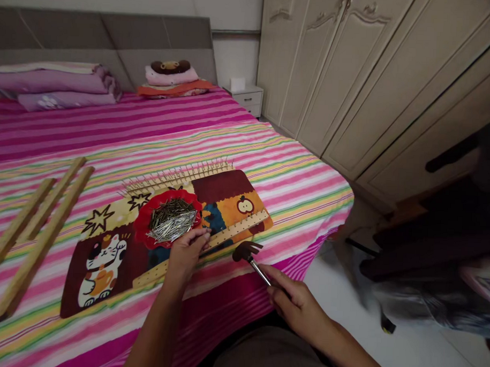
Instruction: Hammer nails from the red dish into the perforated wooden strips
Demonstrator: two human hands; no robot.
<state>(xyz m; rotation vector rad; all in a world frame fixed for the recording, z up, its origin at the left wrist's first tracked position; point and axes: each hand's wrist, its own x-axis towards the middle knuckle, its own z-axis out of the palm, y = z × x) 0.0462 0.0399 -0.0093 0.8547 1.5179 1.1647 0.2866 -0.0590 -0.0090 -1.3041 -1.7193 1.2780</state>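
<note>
My right hand (291,297) is closed around the handle of a claw hammer (247,251), its dark head raised near the front edge of the bed. The fingertips of my left hand (189,248) are pinched together over a pale wooden strip (241,226); whatever is between them is too small to make out. Holes or dark marks run along this strip, and a few nails stand in its right part. Just behind my left hand, a red scalloped bowl (141,222) holds many loose nails (173,221), some dark, some silvery.
A patterned mat (218,188) lies under the bowl and strip on the striped bedsheet (285,174). Behind the bowl, another strip (176,177) bristles with upright nails. Several wooden bars (46,241) lie at left. Wardrobes (353,64) stand at right.
</note>
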